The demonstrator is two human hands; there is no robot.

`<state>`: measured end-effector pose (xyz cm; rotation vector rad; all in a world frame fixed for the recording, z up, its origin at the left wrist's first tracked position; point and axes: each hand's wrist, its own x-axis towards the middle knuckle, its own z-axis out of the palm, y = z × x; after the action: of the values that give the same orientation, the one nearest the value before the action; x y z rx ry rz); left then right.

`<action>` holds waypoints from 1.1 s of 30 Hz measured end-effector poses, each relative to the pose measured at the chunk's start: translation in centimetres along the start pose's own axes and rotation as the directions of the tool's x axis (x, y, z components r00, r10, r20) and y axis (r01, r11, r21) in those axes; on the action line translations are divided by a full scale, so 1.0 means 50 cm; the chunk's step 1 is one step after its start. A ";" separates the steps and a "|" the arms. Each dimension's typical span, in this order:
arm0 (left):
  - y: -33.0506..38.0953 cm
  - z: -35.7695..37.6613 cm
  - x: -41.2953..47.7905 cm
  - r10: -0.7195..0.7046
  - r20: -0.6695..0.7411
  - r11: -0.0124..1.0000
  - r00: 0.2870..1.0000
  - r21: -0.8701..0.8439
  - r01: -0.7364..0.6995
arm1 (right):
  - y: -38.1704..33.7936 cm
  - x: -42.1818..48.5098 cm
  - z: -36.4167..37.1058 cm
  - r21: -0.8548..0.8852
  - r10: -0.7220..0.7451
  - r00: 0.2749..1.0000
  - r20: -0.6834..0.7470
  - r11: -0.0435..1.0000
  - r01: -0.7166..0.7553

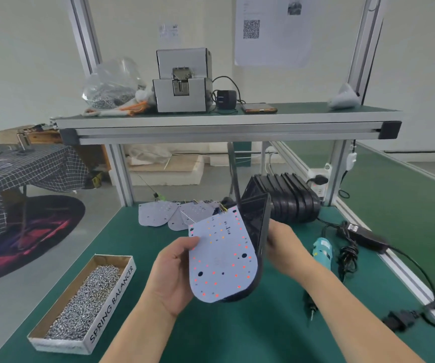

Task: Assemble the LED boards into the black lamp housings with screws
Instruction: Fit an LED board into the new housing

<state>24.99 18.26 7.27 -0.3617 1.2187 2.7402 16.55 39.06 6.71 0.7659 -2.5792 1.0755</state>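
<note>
Head view: my left hand (pixel 170 279) pinches the white LED board (pixel 223 260) by its left edge, thumb on the face and fingers curled behind. My right hand (pixel 287 247) grips the black lamp housing (pixel 257 221) from its right side, fingers wrapped round its back. Board and housing are both lifted off the green mat (pixel 237 331), tilted on edge. The board's rounded lower end meets the housing's rim, while its top leans away to the left. More LED boards (pixel 158 213) lie flat at the far side of the mat, and a row of black housings (pixel 289 197) stands on edge just behind my right hand. To my left sits a long cardboard box (pixel 111 307) full of screws (pixel 85 302). A teal electric screwdriver (pixel 322 251) lies on the mat to my right, beside a coiled black cable (pixel 347 258). On the shelf (pixel 211 121) above stand a grey machine (pixel 182 82), a clear bag (pixel 111 85) and a phone (pixel 259 108).
</note>
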 end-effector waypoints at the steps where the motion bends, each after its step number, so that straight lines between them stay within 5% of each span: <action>1: 0.000 -0.001 -0.001 -0.008 -0.010 1.000 1.000 -0.001 0.008 | 0.008 0.006 0.000 -0.118 -0.013 1.000 -0.007 0.993 0.013; 7: 0.020 -0.002 -0.004 0.133 0.039 0.981 0.990 -0.149 -0.126 | 0.063 -0.004 0.020 -0.522 0.266 0.926 0.269 0.848 -0.093; 11: 0.048 -0.018 -0.008 0.186 0.071 0.975 0.980 -0.139 -0.175 | 0.114 -0.029 0.014 -0.775 0.467 0.874 0.134 0.599 -0.201; 14: 0.050 -0.037 -0.011 0.177 0.015 0.982 0.984 0.068 -0.178 | 0.137 -0.033 0.007 -0.800 0.510 0.849 0.142 0.564 -0.205; 16: 0.037 -0.045 -0.010 0.193 -0.003 0.957 0.981 0.220 -0.187 | 0.131 -0.018 -0.011 -0.659 0.445 0.884 0.145 0.710 -0.249; 18: 0.021 -0.045 -0.010 0.215 0.037 0.918 0.976 0.334 -0.214 | 0.082 0.015 -0.050 -0.175 0.342 0.939 0.028 0.927 -0.332; 20: 0.004 -0.041 -0.008 0.222 0.096 0.879 0.970 0.410 -0.242 | 0.007 0.057 -0.099 0.329 0.253 0.965 -0.069 0.919 -0.218; 21: -0.005 -0.040 -0.006 0.217 0.124 0.864 0.968 0.437 -0.249 | -0.029 0.076 -0.125 0.406 0.200 0.976 -0.081 0.901 -0.151; 24: -0.024 -0.033 0.003 0.189 0.195 0.837 0.963 0.480 -0.261 | -0.113 0.130 -0.188 -0.063 -0.069 0.988 0.135 0.995 0.079; 27: -0.029 -0.033 0.013 0.208 0.206 0.830 0.956 0.480 -0.284 | -0.171 0.155 -0.204 -0.290 -0.054 0.916 0.398 0.940 0.181; 33: -0.022 -0.050 0.019 0.290 0.191 0.823 0.938 0.449 -0.347 | -0.161 0.139 -0.172 -0.572 -0.008 0.924 0.382 0.783 0.243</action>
<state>24.72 17.15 4.64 0.0648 2.0101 2.5200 15.41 37.84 20.27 1.0015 -2.8493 0.0016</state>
